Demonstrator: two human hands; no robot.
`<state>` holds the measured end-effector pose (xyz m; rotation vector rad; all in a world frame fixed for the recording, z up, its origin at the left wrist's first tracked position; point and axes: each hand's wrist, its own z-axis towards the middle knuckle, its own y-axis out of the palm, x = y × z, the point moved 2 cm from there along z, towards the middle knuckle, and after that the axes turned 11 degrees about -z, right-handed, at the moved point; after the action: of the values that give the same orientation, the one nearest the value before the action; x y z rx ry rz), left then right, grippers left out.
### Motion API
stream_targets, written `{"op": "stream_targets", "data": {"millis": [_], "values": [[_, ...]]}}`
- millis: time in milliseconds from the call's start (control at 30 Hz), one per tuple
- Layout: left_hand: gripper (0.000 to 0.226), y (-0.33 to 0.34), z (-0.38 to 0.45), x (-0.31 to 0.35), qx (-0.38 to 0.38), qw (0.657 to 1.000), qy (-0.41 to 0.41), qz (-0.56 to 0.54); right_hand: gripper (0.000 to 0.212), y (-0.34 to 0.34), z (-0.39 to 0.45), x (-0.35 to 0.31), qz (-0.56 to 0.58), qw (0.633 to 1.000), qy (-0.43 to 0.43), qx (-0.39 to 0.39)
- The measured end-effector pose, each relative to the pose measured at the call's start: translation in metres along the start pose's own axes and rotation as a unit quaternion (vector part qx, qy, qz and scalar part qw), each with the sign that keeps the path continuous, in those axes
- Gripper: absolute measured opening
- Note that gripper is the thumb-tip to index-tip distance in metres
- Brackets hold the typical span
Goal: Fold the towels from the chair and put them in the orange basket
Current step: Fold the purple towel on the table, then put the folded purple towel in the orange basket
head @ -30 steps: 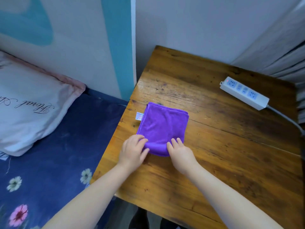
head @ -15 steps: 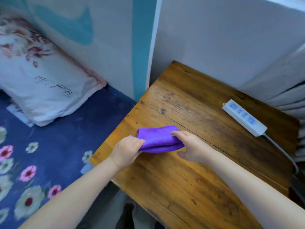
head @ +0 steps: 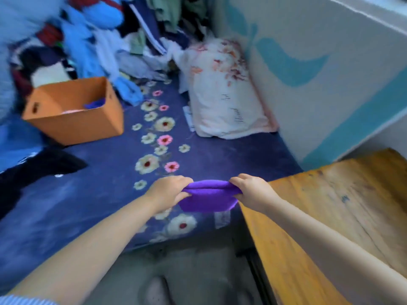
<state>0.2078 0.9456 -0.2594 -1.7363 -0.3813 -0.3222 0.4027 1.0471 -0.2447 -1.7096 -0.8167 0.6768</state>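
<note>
A folded purple towel [head: 209, 198] hangs in the air between the wooden table and the bed, over the edge of the blue flowered bedspread. My left hand [head: 170, 191] grips its left end and my right hand [head: 253, 191] grips its right end. The orange basket [head: 72, 126] stands on the bed at the far left, well away from the towel. Inside it lie a purple cloth [head: 95, 104] and something pink. The chair is out of view.
The wooden table [head: 330, 216] is at the right. A white pillow [head: 222, 100] lies against the wall. A heap of blue and dark clothes [head: 105, 40] fills the back of the bed. A black garment [head: 44, 168] lies left.
Both hands lifted the folded purple towel off the table and carried it left over the bed's edge. The view swung left, bringing the orange basket into sight.
</note>
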Motion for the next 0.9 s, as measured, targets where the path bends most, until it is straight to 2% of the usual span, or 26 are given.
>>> {"op": "stream_targets", "data": {"millis": [67, 300, 467, 567, 900], "values": [[0.034, -0.024, -0.035, -0.046, 0.013, 0.997, -0.071, -0.022, 0.036, -0.013, 0.036, -0.055, -0.026, 0.999, -0.034, 0.002], [0.021, -0.082, -0.134, -0.194, 0.024, 0.976, -0.184, -0.111, 0.039, -0.037, 0.135, -0.219, -0.066, 0.992, -0.103, 0.002], [0.022, -0.123, -0.186, -0.288, 0.055, 0.965, -0.251, -0.053, 0.038, -0.055, 0.208, -0.319, -0.060, 0.988, -0.142, -0.004], [0.025, -0.142, -0.188, -0.325, 0.055, 0.959, -0.279, 0.005, 0.037, -0.064, 0.243, -0.350, -0.064, 0.987, -0.145, -0.016], [0.026, -0.212, -0.133, -0.449, 0.065, 0.950, -0.303, -0.037, 0.032, -0.108, 0.404, -0.392, -0.035, 0.986, -0.156, -0.038]]}}
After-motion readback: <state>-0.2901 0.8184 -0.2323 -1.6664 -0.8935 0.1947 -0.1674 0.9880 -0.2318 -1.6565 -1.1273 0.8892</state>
